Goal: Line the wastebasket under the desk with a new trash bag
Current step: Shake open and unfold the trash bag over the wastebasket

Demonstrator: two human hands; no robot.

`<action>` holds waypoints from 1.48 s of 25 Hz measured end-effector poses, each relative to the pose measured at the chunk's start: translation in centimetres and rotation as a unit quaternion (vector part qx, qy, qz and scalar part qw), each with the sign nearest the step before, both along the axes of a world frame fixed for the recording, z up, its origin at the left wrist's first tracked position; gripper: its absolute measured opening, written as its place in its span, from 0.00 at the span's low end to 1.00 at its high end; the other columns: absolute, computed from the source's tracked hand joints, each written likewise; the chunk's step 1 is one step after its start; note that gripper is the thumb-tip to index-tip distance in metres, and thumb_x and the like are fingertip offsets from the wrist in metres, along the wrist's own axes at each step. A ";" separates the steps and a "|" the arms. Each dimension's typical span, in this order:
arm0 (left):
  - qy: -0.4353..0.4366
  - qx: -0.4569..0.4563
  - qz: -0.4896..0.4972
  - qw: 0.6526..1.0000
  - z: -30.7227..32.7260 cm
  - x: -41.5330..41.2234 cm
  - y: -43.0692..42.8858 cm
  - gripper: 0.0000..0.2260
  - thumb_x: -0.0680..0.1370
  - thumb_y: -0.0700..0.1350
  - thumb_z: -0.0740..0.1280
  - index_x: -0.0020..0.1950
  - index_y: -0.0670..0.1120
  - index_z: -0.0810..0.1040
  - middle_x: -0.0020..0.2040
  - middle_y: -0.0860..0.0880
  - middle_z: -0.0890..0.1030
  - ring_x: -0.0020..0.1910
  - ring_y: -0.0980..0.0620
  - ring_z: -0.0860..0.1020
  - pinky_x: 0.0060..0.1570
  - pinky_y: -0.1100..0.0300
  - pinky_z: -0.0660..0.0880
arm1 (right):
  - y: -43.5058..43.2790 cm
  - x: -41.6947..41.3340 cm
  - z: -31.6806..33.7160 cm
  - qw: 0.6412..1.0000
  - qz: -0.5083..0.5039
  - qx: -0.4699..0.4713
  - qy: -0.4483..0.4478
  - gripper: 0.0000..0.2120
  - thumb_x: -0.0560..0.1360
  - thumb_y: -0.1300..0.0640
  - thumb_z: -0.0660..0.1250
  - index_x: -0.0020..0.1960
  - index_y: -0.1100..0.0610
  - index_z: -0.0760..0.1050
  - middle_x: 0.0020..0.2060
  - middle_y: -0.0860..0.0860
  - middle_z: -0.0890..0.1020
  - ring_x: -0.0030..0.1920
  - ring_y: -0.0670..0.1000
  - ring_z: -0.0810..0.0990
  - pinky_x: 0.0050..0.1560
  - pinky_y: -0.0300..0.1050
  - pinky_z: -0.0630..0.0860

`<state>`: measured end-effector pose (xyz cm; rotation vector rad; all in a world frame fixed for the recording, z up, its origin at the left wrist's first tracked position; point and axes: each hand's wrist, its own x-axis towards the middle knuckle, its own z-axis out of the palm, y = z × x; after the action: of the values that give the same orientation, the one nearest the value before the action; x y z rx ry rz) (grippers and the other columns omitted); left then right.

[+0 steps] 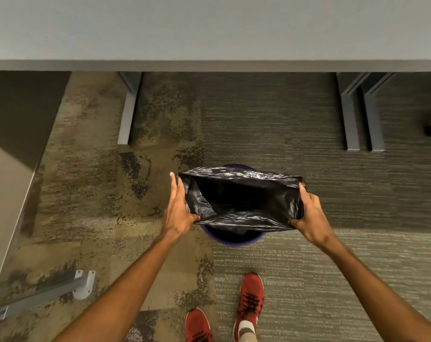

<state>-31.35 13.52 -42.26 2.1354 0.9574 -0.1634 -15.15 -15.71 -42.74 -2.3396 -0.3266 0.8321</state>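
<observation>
— Hanging directly above the wastebasket (230,239), black trash bag (241,193), mouth stretched wide and dark inside.

— And the wastebasket itself?

— Round, purple rim, standing on the carpet (296,280) in front of the desk (209,30), mostly hidden by the bag; only arcs of rim showing at the far and near sides. Bag hem not yet over the rim.

— Hands?

— Left hand (178,208) closed on the bag's left edge, thumb pinching the near corner, fingers running up along the outer side. Right hand (310,213) gripping the bag's right edge the same way, fingers curled over the far corner, thumb at the near one. Both pulling the opening taut, one to each side of the wastebasket.

— Around the wastebasket?

— Beyond it, grey desk legs (128,109) to the left and a pair more to the right, under the pale desktop. Nearer than the wastebasket, two red shoes (250,297) with dark laces, planted on the carpet. Far left of it, a metal foot with a white end cap (84,285). Far right and beyond, a small dark object, too blurred to identify.
</observation>
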 end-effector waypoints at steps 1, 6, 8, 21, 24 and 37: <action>0.006 -0.002 -0.004 1.000 -0.9 0.1 0.0 0.60 0.65 0.37 0.82 0.83 0.47 0.41 0.81 0.57 0.32 0.68 0.63 0.55 0.64 0.62 0.71 | 0.1 0.3 -0.7 1.000 0.010 -0.005 0.004 0.53 0.70 0.70 0.75 0.82 0.46 0.46 0.62 0.50 0.64 0.58 0.49 0.70 0.61 0.37 0.68; -0.007 -0.020 -0.004 1.000 -5.7 0.4 0.0 0.59 0.65 0.40 0.83 0.83 0.46 0.44 0.82 0.54 0.35 0.72 0.64 0.52 0.66 0.66 0.60 | 0.3 0.4 -4.1 0.998 0.051 0.011 -0.017 0.41 0.73 0.66 0.74 0.79 0.44 0.62 0.64 0.49 0.67 0.59 0.45 0.72 0.62 0.32 0.68; -0.010 -0.035 0.005 0.999 -7.1 0.5 -0.3 0.58 0.65 0.42 0.83 0.83 0.47 0.46 0.83 0.52 0.37 0.73 0.63 0.52 0.69 0.64 0.60 | 0.4 0.1 -5.9 0.998 0.049 0.016 -0.023 0.29 0.73 0.64 0.75 0.70 0.47 0.74 0.61 0.50 0.71 0.61 0.49 0.74 0.60 0.31 0.69; -0.018 0.022 0.193 0.981 -11.6 1.3 -2.6 0.24 0.67 0.42 0.81 0.62 0.50 0.83 0.74 0.43 0.69 0.71 0.46 0.71 0.70 0.61 0.67 | 2.0 -0.1 -10.4 0.997 -0.076 0.009 0.001 0.30 0.72 0.69 0.71 0.72 0.52 0.74 0.63 0.57 0.74 0.63 0.54 0.76 0.66 0.42 0.71; -0.027 0.013 0.294 0.955 -13.1 -0.7 -4.5 0.13 0.69 0.43 0.79 0.52 0.50 0.85 0.62 0.46 0.79 0.62 0.48 0.76 0.56 0.63 0.71 | 2.3 -1.2 -12.0 0.982 -0.188 0.033 -0.001 0.19 0.73 0.65 0.73 0.60 0.48 0.81 0.53 0.57 0.81 0.49 0.51 0.79 0.58 0.49 0.78; 0.072 -0.096 0.132 0.984 -13.8 -2.3 -6.2 0.36 0.71 0.37 0.78 0.77 0.49 0.69 0.73 0.47 0.68 0.70 0.45 0.72 0.71 0.48 0.72 | 2.0 -2.2 -15.8 0.897 -0.373 0.149 0.183 0.18 0.75 0.73 0.66 0.56 0.52 0.81 0.54 0.55 0.86 0.47 0.51 0.85 0.46 0.43 0.82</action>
<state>-33.60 7.31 -56.07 1.8215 1.2462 -0.2683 -17.39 -13.75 -58.51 -1.7447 0.5437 0.7335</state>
